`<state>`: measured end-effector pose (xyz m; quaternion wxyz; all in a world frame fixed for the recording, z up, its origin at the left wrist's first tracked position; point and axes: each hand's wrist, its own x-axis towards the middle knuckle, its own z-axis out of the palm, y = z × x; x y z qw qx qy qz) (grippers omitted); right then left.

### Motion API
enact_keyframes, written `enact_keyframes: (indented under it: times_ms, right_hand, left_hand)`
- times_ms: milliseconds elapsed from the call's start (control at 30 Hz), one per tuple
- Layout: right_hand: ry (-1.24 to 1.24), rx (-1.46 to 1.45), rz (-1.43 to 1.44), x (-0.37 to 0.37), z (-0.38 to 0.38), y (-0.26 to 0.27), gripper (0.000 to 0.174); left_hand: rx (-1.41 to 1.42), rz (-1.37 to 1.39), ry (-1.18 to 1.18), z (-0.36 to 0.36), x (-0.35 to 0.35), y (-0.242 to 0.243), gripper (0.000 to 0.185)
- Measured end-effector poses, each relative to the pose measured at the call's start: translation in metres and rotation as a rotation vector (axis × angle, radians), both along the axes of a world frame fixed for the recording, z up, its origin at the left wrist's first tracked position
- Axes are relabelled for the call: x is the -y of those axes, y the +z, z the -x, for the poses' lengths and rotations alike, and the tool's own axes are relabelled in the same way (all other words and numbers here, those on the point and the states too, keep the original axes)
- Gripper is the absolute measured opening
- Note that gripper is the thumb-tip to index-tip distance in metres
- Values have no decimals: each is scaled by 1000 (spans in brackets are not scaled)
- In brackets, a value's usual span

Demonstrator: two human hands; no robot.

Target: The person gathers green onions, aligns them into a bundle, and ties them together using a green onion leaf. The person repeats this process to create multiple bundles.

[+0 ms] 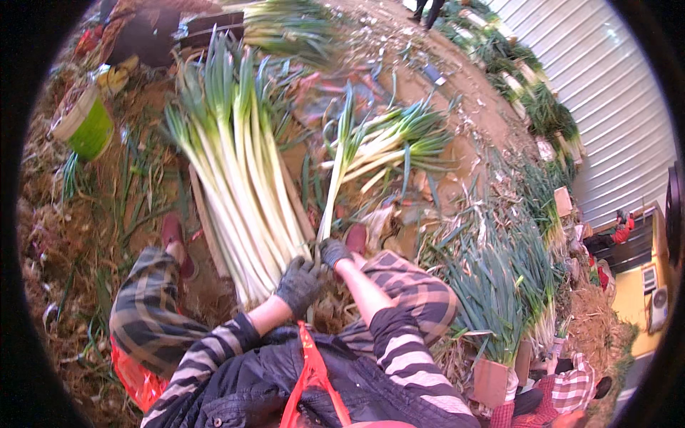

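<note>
In a dark grey glove, my right hand point(334, 252) grips the root end of one long green onion point(338, 174), whose leaves point away from me. Close beside it, my left hand point(299, 283), also gloved, has curled fingers by the root ends; whether it pinches anything is hidden. A large bundle of green onions point(238, 182) with white stalks lies before me on a wooden board point(208, 222), roots toward me. To its right, a smaller heap of green onions point(396, 142) rests on the ground.
A green-and-white bucket point(88, 125) stands at left. More green onions point(289, 27) lie at the far side. Upright bundles point(492, 289) line the right, near another person in a checked top point(572, 380). Trimmed leaves and roots litter the ground point(144, 214). A corrugated wall point(604, 80) rises beyond.
</note>
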<state>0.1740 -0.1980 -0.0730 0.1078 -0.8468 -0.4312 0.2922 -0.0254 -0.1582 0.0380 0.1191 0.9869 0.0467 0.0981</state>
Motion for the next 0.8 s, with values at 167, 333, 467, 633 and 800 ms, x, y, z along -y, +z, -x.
enact_keyframes:
  times_ms: [167, 333, 467, 633, 800]
  right_hand:
    - [-205, -120, -122, -9, 19, -8, 36]
    - [-229, -150, -83, -7, 27, -13, 37]
    - [-273, -225, -199, -7, 22, -6, 32]
    - [-331, -251, -157, -11, 15, 35, 32]
    - [80, 31, -223, -17, 21, 93, 29]
  left_hand:
    - [85, -25, 59, -3, -1, 0, 20]
    - [27, -20, 86, -2, -5, -4, 19]
    - [-27, 3, 78, -4, -7, -6, 21]
    - [-57, 141, 19, 2, -16, 1, 31]
    - [-47, 191, 61, 18, -26, 10, 38]
